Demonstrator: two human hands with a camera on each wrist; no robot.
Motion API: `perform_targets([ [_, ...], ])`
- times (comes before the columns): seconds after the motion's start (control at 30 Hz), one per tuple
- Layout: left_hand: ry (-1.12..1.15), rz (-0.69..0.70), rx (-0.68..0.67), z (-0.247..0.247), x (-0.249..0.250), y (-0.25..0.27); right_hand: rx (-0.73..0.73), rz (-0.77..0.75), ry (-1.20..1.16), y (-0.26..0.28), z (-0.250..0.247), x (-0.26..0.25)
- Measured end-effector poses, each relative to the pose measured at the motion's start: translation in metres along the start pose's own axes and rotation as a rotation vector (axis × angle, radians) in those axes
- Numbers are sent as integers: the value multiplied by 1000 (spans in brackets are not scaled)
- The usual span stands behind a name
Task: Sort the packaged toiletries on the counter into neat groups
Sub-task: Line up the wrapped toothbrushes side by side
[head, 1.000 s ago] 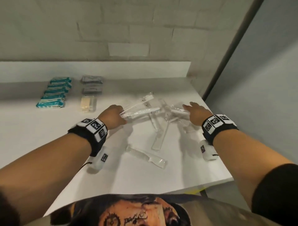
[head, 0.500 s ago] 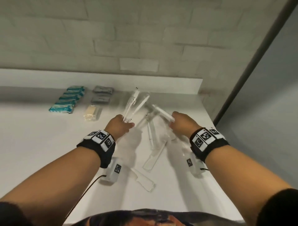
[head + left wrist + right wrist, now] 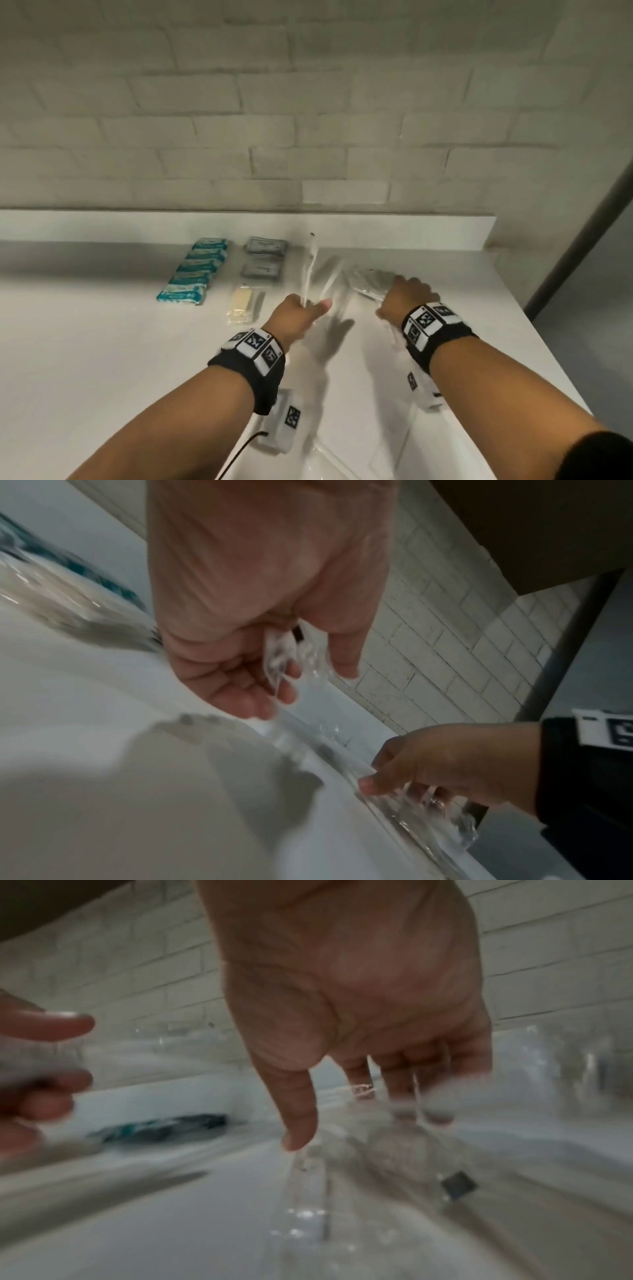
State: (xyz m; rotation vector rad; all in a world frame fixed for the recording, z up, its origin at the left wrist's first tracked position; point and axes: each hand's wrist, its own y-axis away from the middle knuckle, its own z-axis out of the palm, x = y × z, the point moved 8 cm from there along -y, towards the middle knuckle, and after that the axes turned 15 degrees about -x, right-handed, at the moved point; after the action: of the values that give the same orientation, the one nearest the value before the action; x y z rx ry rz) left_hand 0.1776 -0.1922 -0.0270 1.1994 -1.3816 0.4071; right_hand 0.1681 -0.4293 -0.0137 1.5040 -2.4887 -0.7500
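My left hand grips two long clear-wrapped toothbrushes by their lower ends, so they stand up over the white counter. In the left wrist view its curled fingers close on crinkled clear wrap. To the right, my right hand holds more clear-wrapped packets low over the counter. The right wrist view is blurred but shows its fingers curled on the clear wrap.
Teal packets lie in a row at the back left. Beside them are two grey packets and a cream packet. More clear packets lie near the front edge. A raised ledge and brick wall close the back.
Both hands have lifted their clear-wrapped packets off the loose pile and carried them toward the back of the counter, next to the grey packets. The view has tilted up.
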Motion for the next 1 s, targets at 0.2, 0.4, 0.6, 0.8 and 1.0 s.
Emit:
perform_targets([
  [0.2, -589, -89, -69, -17, -2, -38, 271, -314, 395, -5, -15, -53],
  [0.4, -820, -110, -139, -5, -2, -43, 179, -619, 609, 14, 22, -105],
  [0.6, -873, -105, -97, -6, -3, -46, 242, -814, 460, 20, 0, -125],
  [0.8, -861, -170, -3, -3, 4, -42, 306, -719, -369, 25, -82, -111],
  [1.0, -863, -227, 73, 3, 9, -40, -81, -401, -135, -2, -10, -87],
])
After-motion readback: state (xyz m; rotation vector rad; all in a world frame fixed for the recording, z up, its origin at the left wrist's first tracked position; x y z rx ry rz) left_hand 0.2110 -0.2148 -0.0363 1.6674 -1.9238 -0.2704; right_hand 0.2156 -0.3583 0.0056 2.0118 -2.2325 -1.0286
